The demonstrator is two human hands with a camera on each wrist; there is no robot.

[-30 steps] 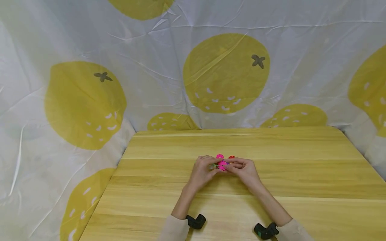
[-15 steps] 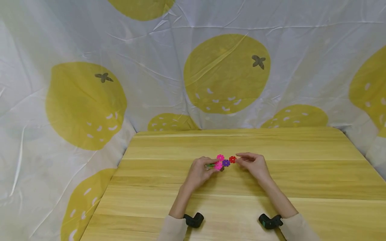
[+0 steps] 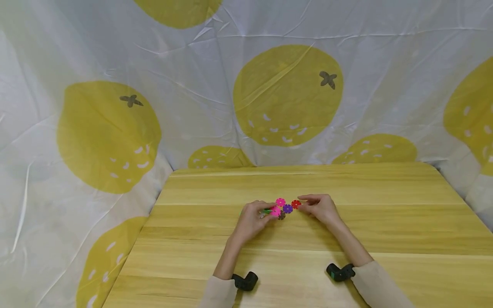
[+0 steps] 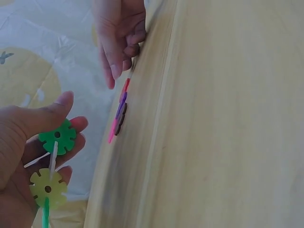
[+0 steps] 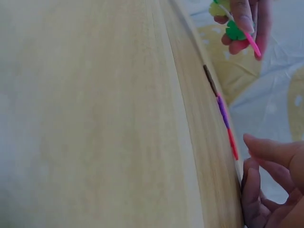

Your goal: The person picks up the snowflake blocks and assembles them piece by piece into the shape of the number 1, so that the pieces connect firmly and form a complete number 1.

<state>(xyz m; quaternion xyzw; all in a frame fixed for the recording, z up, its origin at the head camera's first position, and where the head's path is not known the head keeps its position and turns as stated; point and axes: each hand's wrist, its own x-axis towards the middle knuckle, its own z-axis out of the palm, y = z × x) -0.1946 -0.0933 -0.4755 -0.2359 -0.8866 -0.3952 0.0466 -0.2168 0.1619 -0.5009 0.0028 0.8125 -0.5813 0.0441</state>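
Note:
My left hand (image 3: 251,218) pinches a chain of joined, notched plastic discs between thumb and fingers. In the left wrist view the chain shows a green disc (image 4: 57,137), a clear one and a yellow disc (image 4: 48,188). A pink disc (image 5: 252,44) sticks out past the left fingers in the right wrist view. My right hand (image 3: 319,207) is beside a red disc (image 3: 295,204) on the table, with thumb and fingertips apart and right at its edge. Close by lie a purple disc (image 3: 287,208), another pink disc (image 3: 280,202) and a brown disc (image 3: 282,216).
The wooden table (image 3: 369,226) stretches around both hands. A white curtain (image 3: 200,107) with yellow fruit prints hangs behind it and on the left side. Black wrist-worn devices (image 3: 246,281) sit at both cuffs.
My right hand has let go of the pink disc on the chain and moved right to the red disc. My left hand has drawn slightly left with the chain, uncovering the purple and brown discs.

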